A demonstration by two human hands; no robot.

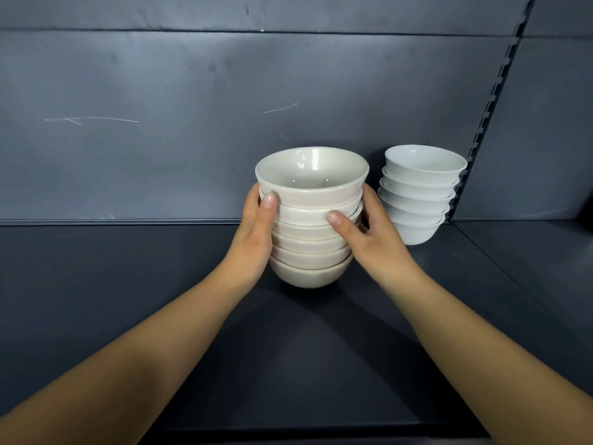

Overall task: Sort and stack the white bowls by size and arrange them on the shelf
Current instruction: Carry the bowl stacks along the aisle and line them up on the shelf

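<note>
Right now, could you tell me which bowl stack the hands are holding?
The cream stack, gripped between left hand and right hand; the whiter stack stands untouched to its right.

Cream bowls (311, 216), white stack (420, 194), dk-grey shelf (128, 300)

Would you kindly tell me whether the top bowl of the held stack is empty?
Empty: the top bowl of the cream stack sits rim up, its glossy inside bare.

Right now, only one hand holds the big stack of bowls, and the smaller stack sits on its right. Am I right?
No: the head view shows both, left hand and right hand, gripping the big stack. The smaller stack is on its right.
</note>
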